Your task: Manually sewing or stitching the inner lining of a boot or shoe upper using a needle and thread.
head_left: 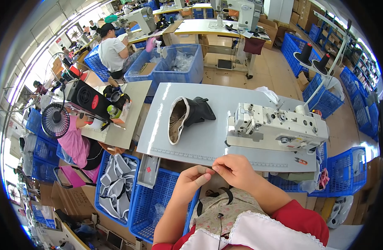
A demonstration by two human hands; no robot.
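1. The right hand [237, 168] is held palm-in above the lap, its thumb and forefinger pressed together; whether anything thin is pinched there cannot be told. The left hand [189, 182] is brought up to meet it, fingers curled and beige coverings [203, 179] worn on thumb and forefinger; how tightly its own grip is closed cannot be made out. Both hands are probably held close to the body so that fine finger work can be steadied and watched.

2. At the left of the lap, grey-and-white pieces [117, 177] are heaped in a blue crate [109, 214], apparently set low so that they can be reached from the seat.

3. Beyond the hands, a dark boot-shaped piece [199, 111] is rested on the grey table [156, 110], touched by neither hand. Its pale-rimmed opening is turned leftward; it is seemingly placed off to one side so that room is allowed by the machine.

4. To its right, a white sewing machine [279, 127] is mounted, its needle end faced toward the piece.

5. Farther back, black thread cones [306, 52] are raised on a stand, presumably so that thread can be drawn down freely.
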